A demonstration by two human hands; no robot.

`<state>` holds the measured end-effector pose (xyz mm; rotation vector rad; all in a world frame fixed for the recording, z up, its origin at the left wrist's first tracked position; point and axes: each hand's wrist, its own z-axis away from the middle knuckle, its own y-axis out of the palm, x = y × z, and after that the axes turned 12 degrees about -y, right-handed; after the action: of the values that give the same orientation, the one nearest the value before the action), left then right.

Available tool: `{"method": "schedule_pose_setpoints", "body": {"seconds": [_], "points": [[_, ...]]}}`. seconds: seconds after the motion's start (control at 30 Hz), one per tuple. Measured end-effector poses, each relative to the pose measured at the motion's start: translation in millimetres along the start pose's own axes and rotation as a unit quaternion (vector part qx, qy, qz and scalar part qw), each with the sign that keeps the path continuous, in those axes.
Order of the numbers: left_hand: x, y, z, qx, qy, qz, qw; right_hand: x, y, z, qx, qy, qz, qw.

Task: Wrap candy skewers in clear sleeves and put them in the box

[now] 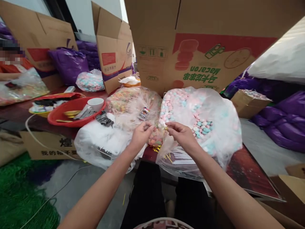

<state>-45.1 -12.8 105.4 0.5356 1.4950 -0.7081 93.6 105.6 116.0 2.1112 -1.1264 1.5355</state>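
Note:
My left hand (143, 131) is closed, thumb against the fingers, near the middle of the table; what it pinches is hidden. My right hand (179, 131) pinches a small gold strip, which looks like a twist tie (166, 128). Just below and between my hands is a clear bag of orange and green candies (156, 139); I cannot tell whether a hand touches it. Loose gold ties (156, 149) lie under it. Right of it, a large open plastic bag holds pink, blue and white candies (203, 125). A black-and-white packet (144, 113) rests on a bag of colourful candies (126, 101).
A large cardboard box (154, 66) stands behind the bags. At left are a red basin (64, 122) with a white cup (95, 103) and a plastic bag of white items (95, 143). White sticks (186, 159) lie near the front edge. Another person (11, 68) is at far left.

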Motion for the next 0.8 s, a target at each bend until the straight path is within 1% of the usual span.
{"method": "schedule_pose_setpoints", "body": {"seconds": [0.1, 0.17, 0.23, 0.3, 0.37, 0.47, 0.53, 0.6, 0.63, 0.7, 0.8], "points": [[10, 2.3, -8, 0.039, 0.007, -0.063, 0.997, -6, 13, -10, 0.031, -0.022, 0.009, 0.999], [12, 1.8, -12, 0.044, 0.031, -0.161, 0.985, -9, 20, -17, 0.051, -0.039, 0.047, 0.997], [11, -1.4, -14, 0.036, 0.068, -0.273, 0.959, -12, 24, -22, 0.07, -0.063, 0.142, 0.985], [7, -6.1, -15, 0.023, 0.099, -0.339, 0.935, -14, 27, -27, 0.081, -0.088, 0.242, 0.963], [3, -10.1, -17, 0.002, 0.114, -0.334, 0.936, -14, 28, -31, 0.086, -0.104, 0.3, 0.944], [0, -11.0, -20, -0.025, 0.111, -0.277, 0.954, -14, 29, -34, 0.097, -0.116, 0.328, 0.933], [-1, -7.4, -23, -0.019, 0.112, -0.262, 0.958, -15, 28, -33, 0.107, -0.126, 0.341, 0.925], [-3, -1.6, -26, -0.006, 0.127, -0.288, 0.949, -15, 25, -27, 0.1, -0.141, 0.342, 0.924], [-4, 1.8, -27, -0.002, 0.136, -0.317, 0.938, -14, 22, -22, 0.086, -0.147, 0.332, 0.928], [-6, 8.2, -31, 0.006, 0.147, -0.399, 0.905, -10, 13, -8, 0.038, -0.145, 0.288, 0.946], [-6, 15.5, -37, 0.029, 0.144, -0.527, 0.837, 2, -9, 18, -0.029, -0.091, 0.196, 0.976]]}}
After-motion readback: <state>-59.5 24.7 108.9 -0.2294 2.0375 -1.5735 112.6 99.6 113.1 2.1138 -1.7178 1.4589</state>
